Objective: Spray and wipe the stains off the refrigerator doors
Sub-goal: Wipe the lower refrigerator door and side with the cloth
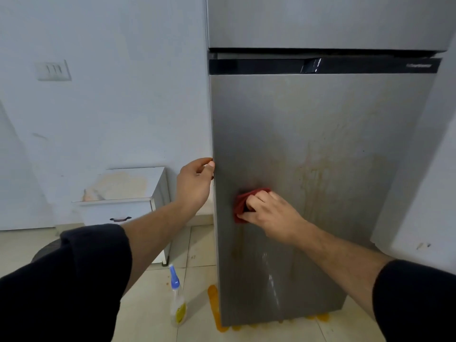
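A person in dark sleeves works at a tall grey steel refrigerator, seen from a head cam. At far left, a white wall switch plate sits on the pale wall; below it, a small white cabinet w/ a dark drawer handle stands on the tiled floor, its top marked by a brownish stain. Just in front, a clear plastic spray bottle w/ blue nozzle and yellow label stands upright on the floor near the fridge's bottom left corner, apart from both hands. Orange-yellow splotches lie on the tiles along the fridge's base. The left hand curls round the left edge of the lower refrigerator door, thumb on the front face, fingers hooked behind the edge. Further right, the right hand presses a bunched red cloth flat vs. the lower door, fingers closed over it, approx mid-height near the door's left side. Right of the cloth, brownish-yellow drip stains run down the door; a wet shiny streak shows lower down. Above, a black glossy band tops the lower door, w/ the upper refrigerator door over it
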